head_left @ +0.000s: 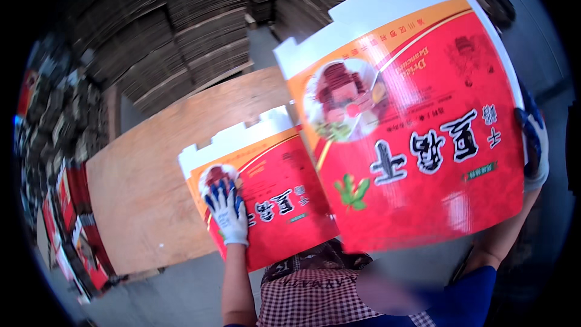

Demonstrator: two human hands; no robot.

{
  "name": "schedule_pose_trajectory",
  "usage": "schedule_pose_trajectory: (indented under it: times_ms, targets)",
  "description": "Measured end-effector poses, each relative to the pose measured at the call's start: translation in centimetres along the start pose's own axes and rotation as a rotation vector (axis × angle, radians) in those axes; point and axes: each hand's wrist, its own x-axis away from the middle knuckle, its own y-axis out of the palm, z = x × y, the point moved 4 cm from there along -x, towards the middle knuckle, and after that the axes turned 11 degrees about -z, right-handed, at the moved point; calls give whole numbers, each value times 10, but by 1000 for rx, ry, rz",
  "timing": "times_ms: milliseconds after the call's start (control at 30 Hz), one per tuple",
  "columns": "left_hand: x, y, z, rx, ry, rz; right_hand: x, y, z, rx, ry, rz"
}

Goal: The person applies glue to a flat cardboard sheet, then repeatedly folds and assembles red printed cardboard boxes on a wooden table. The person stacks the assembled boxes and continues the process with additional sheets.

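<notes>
My left hand [229, 213], in a white glove with blue fingers, lies flat with its fingers stretched out on a red printed cardboard sheet [284, 172]. That sheet rests on the wooden table [145, 188] at its near right corner. A second red cardboard sheet [417, 200] of the same print is raised to the right, tilted and closer to me. It has an orange band, a food picture and a white notched edge. My right hand [535, 139], gloved the same way, grips its right edge; part of the fingers is hidden behind the sheet.
Tall stacks of flat brown cardboard [206, 30] stand beyond the table. On the left are more piled bundles [60, 115] and red printed cardboard pieces [75, 230] beside the table edge. A dark object [496, 0] lies on the floor at the far right.
</notes>
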Motion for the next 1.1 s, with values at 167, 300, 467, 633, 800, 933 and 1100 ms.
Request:
schedule_pose_trajectory:
  times_ms: [167,300,467,633,800,933,1100]
  targets:
    - [21,-16,-29,505,49,185,-29,155,113,-365,124,-216]
    - [23,-30,-16,1401,-53,168,-6,276,260,-482,318,-398]
    - [33,-23,-63,1555,-11,240,31,331,315,-401,404,-380]
    - [16,-47,-45,201,-117,235,34,346,282,63,477,-469]
    - [-58,-31,103,162,260,-35,25,338,269,246,421,-433]
    - [-77,-1,131,-31,154,-64,-8,276,260,387,-42,-6]
    - [-79,0,137,-23,143,-99,-36,196,352,47,494,2]
